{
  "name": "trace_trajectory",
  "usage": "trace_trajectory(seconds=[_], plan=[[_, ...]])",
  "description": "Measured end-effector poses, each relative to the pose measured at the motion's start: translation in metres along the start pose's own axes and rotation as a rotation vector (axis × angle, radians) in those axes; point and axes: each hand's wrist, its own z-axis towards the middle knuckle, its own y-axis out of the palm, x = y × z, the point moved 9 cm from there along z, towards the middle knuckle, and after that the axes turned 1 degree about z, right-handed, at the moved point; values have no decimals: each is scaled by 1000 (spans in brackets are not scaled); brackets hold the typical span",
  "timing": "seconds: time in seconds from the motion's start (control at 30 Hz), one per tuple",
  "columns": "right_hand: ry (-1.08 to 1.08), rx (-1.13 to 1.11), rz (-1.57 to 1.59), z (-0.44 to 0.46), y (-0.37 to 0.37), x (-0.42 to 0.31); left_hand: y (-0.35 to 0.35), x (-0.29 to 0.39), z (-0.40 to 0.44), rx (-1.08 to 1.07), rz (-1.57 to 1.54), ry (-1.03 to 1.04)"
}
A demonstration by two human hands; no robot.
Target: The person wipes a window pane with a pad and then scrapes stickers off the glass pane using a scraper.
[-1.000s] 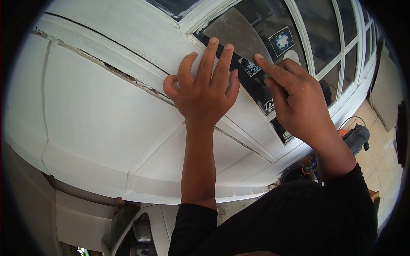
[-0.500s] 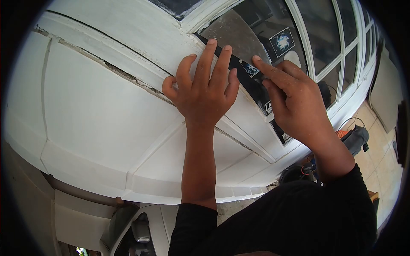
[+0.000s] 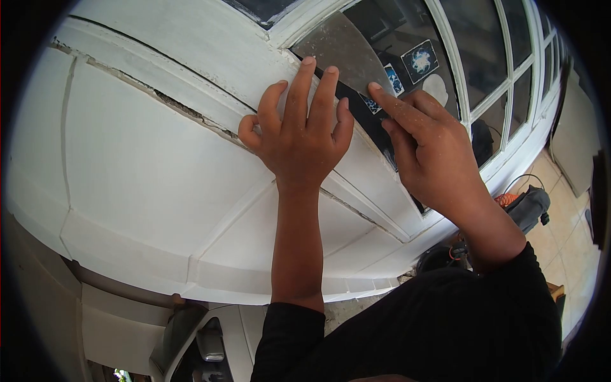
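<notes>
My left hand (image 3: 298, 137) is spread over the white wooden frame (image 3: 254, 60) along the edge of a glass pane, fingers apart, holding nothing visible. My right hand (image 3: 436, 149) is beside it over the dark glass pane (image 3: 366, 124). Its index finger points out, with the thumb apart from it and the other fingers bent and partly hidden. The index fingertip meets the lower edge of a grey-brown patch (image 3: 344, 51); I cannot tell whether this is a sheet or a reflection. Blue-and-white stickers (image 3: 420, 62) show in the glass near the right hand.
White panelling (image 3: 153, 153) with a cracked groove (image 3: 184, 108) runs to the left. More panes in white bars (image 3: 480, 99) continue to the right. A dark bag-like item (image 3: 529, 210) lies on the tiled floor (image 3: 560, 248). Part of a vehicle (image 3: 210, 340) shows below.
Both hands have shifted slightly left, the right one more. The grey-brown patch's curved edge also sits farther left, and another blue sticker shows beside it.
</notes>
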Motion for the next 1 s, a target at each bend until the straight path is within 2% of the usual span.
trace_trajectory(seconds=[0.57,1.0], plan=[[70,-18,44,-2,-1,3,-3,1,2,-6,-1,4],[43,3,30,0,-2,0,-2,0,3,-1,-4,-7]])
